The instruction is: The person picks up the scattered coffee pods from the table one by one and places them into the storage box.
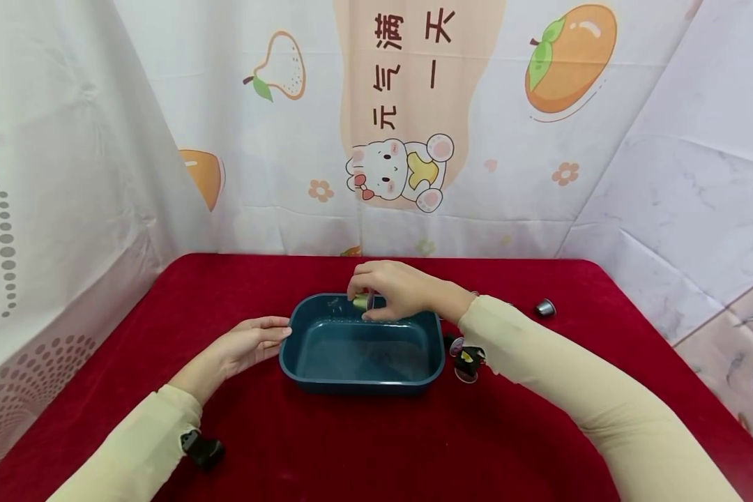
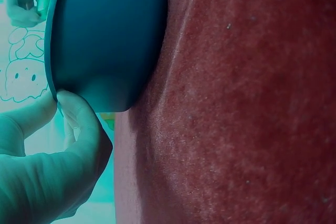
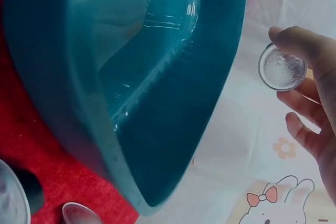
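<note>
A dark blue rectangular basin [image 1: 360, 383] sits on the red cloth. My left hand [image 1: 251, 346] pinches the left end of its rim, with thumb and fingertips at the edge in the left wrist view. Above the basin's far side, my right hand [image 1: 394, 287] holds a green coffee capsule [image 1: 360, 302] between thumb and fingers. In the right wrist view the capsule's round foil lid [image 3: 283, 67] faces the camera. No other capsule shows on the visible part of the basin floor.
Right of the basin lie several capsules, among them a black one [image 1: 467, 362], partly hidden by the right sleeve. Farther right a silver capsule [image 1: 544, 307] lies on its side. A printed curtain [image 1: 276, 167] hangs behind the red-covered table [image 1: 351, 446].
</note>
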A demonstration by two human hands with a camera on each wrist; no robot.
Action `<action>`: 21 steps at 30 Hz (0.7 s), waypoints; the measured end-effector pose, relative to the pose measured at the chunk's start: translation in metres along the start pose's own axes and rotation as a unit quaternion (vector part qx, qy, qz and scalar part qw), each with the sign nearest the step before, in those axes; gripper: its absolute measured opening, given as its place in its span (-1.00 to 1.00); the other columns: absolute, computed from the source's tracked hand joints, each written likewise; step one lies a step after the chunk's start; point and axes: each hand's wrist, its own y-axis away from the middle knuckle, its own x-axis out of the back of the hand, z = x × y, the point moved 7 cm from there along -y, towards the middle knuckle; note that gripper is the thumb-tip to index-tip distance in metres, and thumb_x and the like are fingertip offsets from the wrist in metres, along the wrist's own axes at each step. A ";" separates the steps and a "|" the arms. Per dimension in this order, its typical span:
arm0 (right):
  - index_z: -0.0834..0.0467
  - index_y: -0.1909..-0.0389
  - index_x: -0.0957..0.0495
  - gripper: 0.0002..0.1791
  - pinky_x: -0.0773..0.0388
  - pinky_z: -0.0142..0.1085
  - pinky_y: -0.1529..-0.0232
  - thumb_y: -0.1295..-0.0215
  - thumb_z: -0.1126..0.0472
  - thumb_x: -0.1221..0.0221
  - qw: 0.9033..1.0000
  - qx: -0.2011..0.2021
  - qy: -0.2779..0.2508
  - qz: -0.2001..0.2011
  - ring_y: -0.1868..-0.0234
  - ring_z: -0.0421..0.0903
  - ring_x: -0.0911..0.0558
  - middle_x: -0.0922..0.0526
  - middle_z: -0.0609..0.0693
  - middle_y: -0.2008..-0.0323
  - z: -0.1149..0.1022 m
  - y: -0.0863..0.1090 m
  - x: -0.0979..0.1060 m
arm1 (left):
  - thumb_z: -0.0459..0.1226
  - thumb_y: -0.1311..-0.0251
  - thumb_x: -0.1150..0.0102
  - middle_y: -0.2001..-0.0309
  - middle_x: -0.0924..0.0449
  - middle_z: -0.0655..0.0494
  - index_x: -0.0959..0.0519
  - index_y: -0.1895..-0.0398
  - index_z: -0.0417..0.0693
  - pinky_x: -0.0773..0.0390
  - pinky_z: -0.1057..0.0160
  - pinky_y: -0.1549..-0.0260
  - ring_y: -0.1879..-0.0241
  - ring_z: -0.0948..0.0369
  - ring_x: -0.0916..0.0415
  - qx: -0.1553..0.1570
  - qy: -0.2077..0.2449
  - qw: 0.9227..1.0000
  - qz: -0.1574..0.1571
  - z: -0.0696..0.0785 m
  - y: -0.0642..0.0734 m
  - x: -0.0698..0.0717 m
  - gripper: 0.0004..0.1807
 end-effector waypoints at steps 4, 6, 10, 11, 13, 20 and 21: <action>0.06 0.07 -0.60 -0.60 -0.62 -0.33 0.05 -0.04 0.09 -0.41 0.999 -0.025 -0.032 -0.026 0.18 -0.21 -0.60 -0.65 -0.06 0.11 0.007 -0.006 -0.004 | -0.21 -0.34 -0.09 0.17 -0.57 0.28 -0.07 -0.39 -0.39 -0.62 0.42 0.07 0.20 0.40 -0.58 -0.001 -0.002 1.000 0.000 0.001 0.000 -0.001 -0.30; 0.10 0.07 -0.61 -0.59 -0.64 -0.26 0.06 -0.02 0.12 -0.42 0.998 -0.031 -0.054 -0.032 0.19 -0.18 -0.60 -0.65 -0.03 0.12 0.010 -0.008 -0.005 | -0.21 -0.34 -0.09 0.17 -0.56 0.28 -0.07 -0.40 -0.39 -0.62 0.42 0.08 0.20 0.40 -0.58 -0.002 -0.003 1.000 0.000 0.001 0.000 -0.001 -0.29; 0.14 0.10 -0.61 -0.60 -0.65 -0.21 0.08 -0.01 0.15 -0.43 0.995 -0.032 -0.084 -0.041 0.25 -0.16 -0.61 -0.66 0.00 0.17 0.013 -0.010 -0.005 | -0.20 -0.34 -0.08 0.16 -0.56 0.27 -0.07 -0.40 -0.38 -0.62 0.42 0.08 0.19 0.40 -0.58 -0.001 -0.006 1.000 0.000 0.003 0.000 -0.002 -0.29; 0.15 0.10 -0.61 -0.60 -0.65 -0.21 0.08 -0.01 0.14 -0.43 0.995 -0.034 -0.088 -0.046 0.25 -0.16 -0.61 -0.66 0.00 0.18 0.013 -0.011 -0.005 | -0.20 -0.34 -0.08 0.16 -0.56 0.27 -0.06 -0.40 -0.38 -0.62 0.42 0.08 0.19 0.40 -0.58 -0.001 -0.005 1.000 -0.001 0.004 0.000 -0.002 -0.29; 0.15 0.10 -0.62 -0.60 -0.64 -0.26 0.08 -0.03 0.13 -0.42 0.993 -0.040 -0.089 -0.061 0.25 -0.16 -0.62 -0.67 0.00 0.18 0.013 -0.012 -0.006 | -0.21 -0.35 -0.08 0.16 -0.56 0.27 -0.06 -0.40 -0.39 -0.62 0.43 0.08 0.19 0.40 -0.58 0.000 -0.005 1.000 -0.001 0.004 0.000 -0.003 -0.30; 0.17 0.11 -0.64 -0.65 -0.60 -0.40 0.11 -0.08 0.14 -0.40 0.985 -0.072 -0.090 -0.129 0.21 -0.10 -0.63 -0.70 0.01 0.15 0.012 -0.017 -0.016 | -0.21 -0.36 -0.06 0.14 -0.54 0.26 -0.05 -0.41 -0.39 -0.62 0.42 0.08 0.19 0.40 -0.57 0.007 -0.007 1.000 0.004 0.002 0.002 -0.002 -0.29; 0.17 0.11 -0.64 -0.65 -0.60 -0.40 0.11 -0.08 0.14 -0.40 0.984 -0.075 -0.091 -0.137 0.20 -0.10 -0.63 -0.71 0.01 0.15 0.012 -0.018 -0.018 | -0.21 -0.35 -0.07 0.14 -0.54 0.26 -0.05 -0.41 -0.38 -0.62 0.43 0.08 0.19 0.40 -0.57 0.008 -0.006 1.000 0.005 0.001 0.003 -0.002 -0.30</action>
